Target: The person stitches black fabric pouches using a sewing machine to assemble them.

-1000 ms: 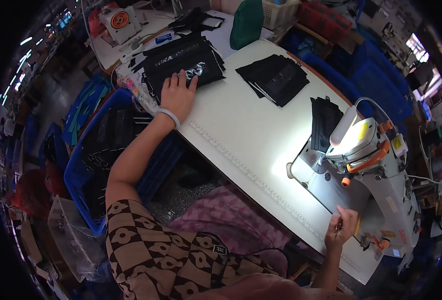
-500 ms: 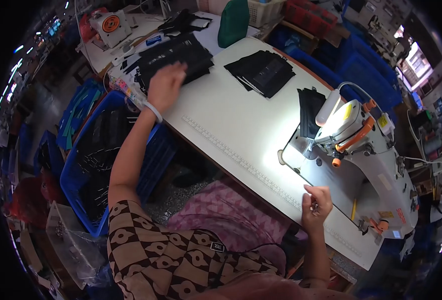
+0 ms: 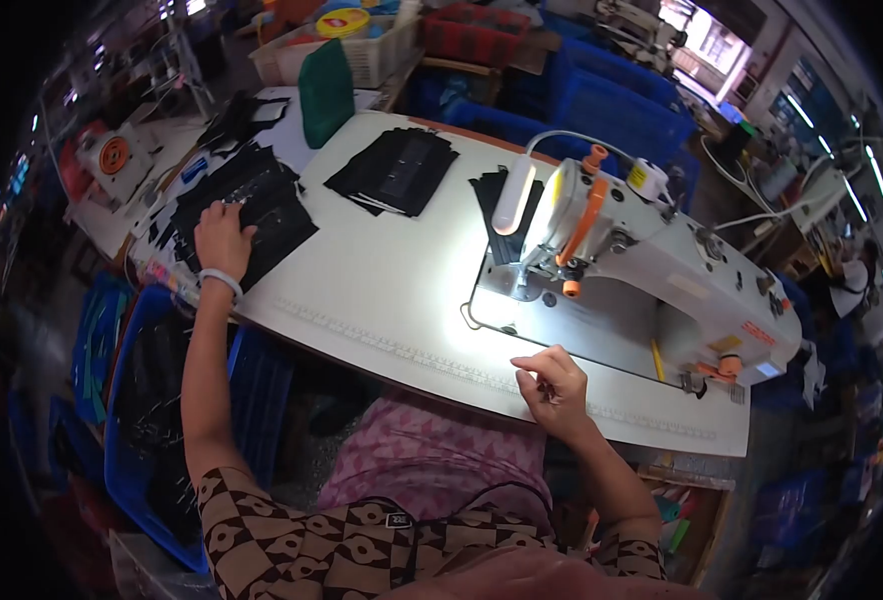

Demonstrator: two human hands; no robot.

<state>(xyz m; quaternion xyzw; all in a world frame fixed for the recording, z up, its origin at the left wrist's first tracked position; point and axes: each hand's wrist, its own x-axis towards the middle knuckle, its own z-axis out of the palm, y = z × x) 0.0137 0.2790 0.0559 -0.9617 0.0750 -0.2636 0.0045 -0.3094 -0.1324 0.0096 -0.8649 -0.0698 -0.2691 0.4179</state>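
Note:
My left hand (image 3: pixel 224 243) rests on a stack of black fabric pieces (image 3: pixel 267 195) at the left of the white sewing table (image 3: pixel 382 270). Its fingers lie over the cloth, loosely spread. Near the table's front edge, my right hand (image 3: pixel 559 393) hovers by the printed ruler strip (image 3: pixel 412 352), its fingers curled in; what they hold, if anything, cannot be made out. A second black fabric stack (image 3: pixel 402 170) lies at the back of the table. More black pieces (image 3: pixel 502 210) sit beside the lit needle area of the white sewing machine (image 3: pixel 652 245).
A green upright object (image 3: pixel 326 95) stands at the table's back edge, near a cream basket (image 3: pixel 372 58) and a red crate (image 3: pixel 474 35). Below the left edge is a blue bin (image 3: pixel 122 470) holding black pieces. Another machine (image 3: pixel 112 165) stands far left.
The camera view has turned right, shifting the table leftward in view. My left hand has come down on the left black stack, nearer its front. My right hand stays curled near the front edge.

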